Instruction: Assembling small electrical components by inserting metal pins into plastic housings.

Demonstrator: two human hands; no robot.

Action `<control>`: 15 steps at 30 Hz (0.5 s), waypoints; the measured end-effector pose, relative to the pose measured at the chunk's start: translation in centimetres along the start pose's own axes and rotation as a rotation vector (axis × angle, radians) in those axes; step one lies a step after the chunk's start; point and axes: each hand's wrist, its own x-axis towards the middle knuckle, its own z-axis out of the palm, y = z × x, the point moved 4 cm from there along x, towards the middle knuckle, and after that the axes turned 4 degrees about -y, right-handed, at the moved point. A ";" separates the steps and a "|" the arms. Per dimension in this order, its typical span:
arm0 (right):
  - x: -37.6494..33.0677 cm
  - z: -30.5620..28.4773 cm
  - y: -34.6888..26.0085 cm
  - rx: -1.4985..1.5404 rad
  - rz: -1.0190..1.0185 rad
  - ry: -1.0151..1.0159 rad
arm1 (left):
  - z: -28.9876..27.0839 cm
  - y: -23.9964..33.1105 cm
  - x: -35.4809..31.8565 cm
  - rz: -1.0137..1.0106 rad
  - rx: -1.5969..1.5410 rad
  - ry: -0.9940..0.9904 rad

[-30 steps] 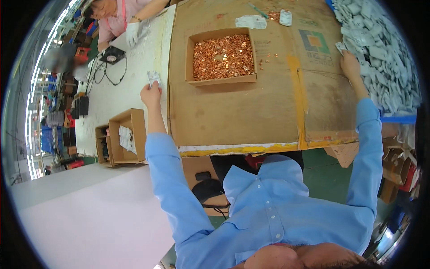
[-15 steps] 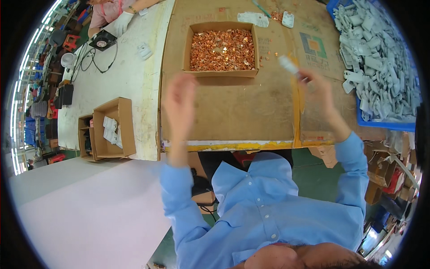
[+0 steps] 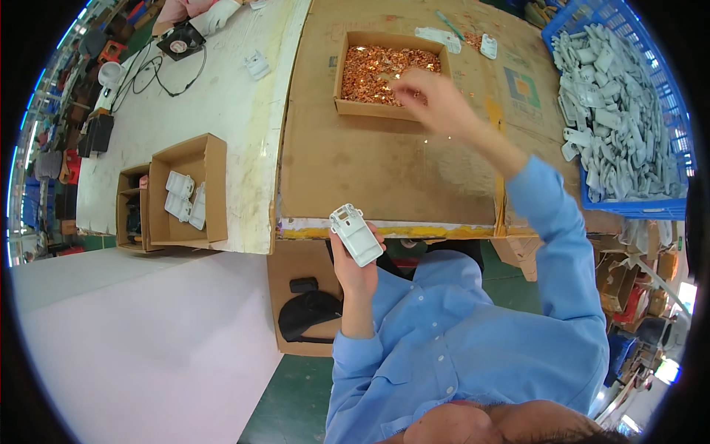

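My left hand (image 3: 356, 275) is wrapped round a white plastic housing (image 3: 360, 238), a small oblong case with a recessed inner face turned up, just off the table's front edge. My right hand (image 3: 434, 100) is over the front right part of a shallow cardboard box (image 3: 377, 109) of small copper-coloured metal pieces (image 3: 366, 70). Its fingers are drawn together near the pieces; whatever may be between them is hidden.
A blue crate (image 3: 662, 66) heaped with white plastic housings (image 3: 610, 111) stands at the right. Another housing (image 3: 488, 46) lies beyond the copper box, near a teal tool (image 3: 449, 26). On the white table at left sits a cardboard box (image 3: 214, 174) with several housings. A co-worker's gloved hand (image 3: 214, 16) shows far left.
The housing has passed from my right hand to my left, which has come back toward my body. My right hand has moved left to the copper pieces. The view has shifted slightly.
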 end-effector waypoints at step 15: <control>8.1 4.7 8.4 -0.839 -0.281 -0.544 | 2.2 0.3 0.1 -0.141 -0.027 -0.196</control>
